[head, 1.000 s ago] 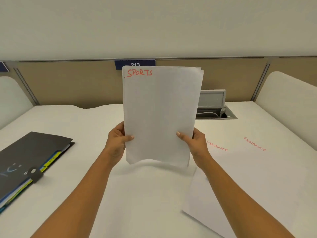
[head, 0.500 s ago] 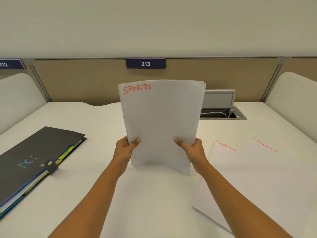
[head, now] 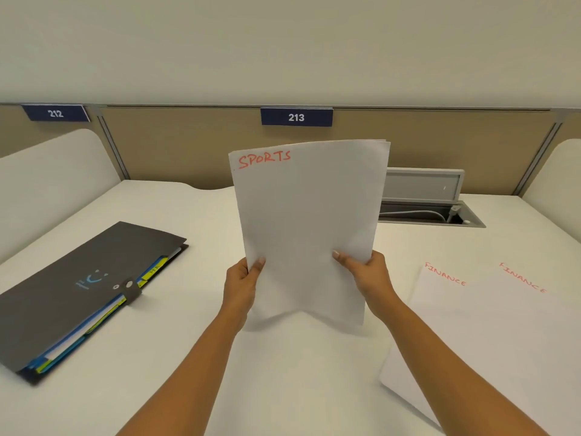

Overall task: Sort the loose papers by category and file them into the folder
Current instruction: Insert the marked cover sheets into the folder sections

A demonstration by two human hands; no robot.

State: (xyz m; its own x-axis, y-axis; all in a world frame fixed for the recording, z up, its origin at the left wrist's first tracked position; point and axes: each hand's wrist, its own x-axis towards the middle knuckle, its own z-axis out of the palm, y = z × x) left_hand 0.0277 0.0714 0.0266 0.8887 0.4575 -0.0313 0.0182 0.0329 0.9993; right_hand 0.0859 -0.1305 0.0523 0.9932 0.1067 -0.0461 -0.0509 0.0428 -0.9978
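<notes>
A person's view down onto a white desk (head: 188, 388). Both hands hold a thin stack of white sheets (head: 308, 228) upright at the middle of the scene, long axis vertical, with "SPORTS" written in red at the top left corner. The left hand (head: 242, 287) pinches the stack's lower left edge, thumb in front; the right hand (head: 367, 275) pinches the lower right edge the same way. The sheets bow a little between them, and whether the bottom edge touches the desk cannot be told. The dark grey folder (head: 78, 287) lies flat to the left of the hands, well apart from the stack, its long axis running diagonally from the near left corner of the desk toward the far middle. Its opening edge, where blue and yellow divider tabs show, faces right — toward the hands — and a small snap strap (head: 132, 286) appears fastened over that edge. The left hand is the nearer one to it. Bare desk lies between the folder and the hands, so a sideways move to the left looks unobstructed. On the right, two sheets marked "FINANCE" (head: 490, 325) lie flat, just beside the right forearm. Filing probably needs one hand freed first to undo the strap — likely the left.
</notes>
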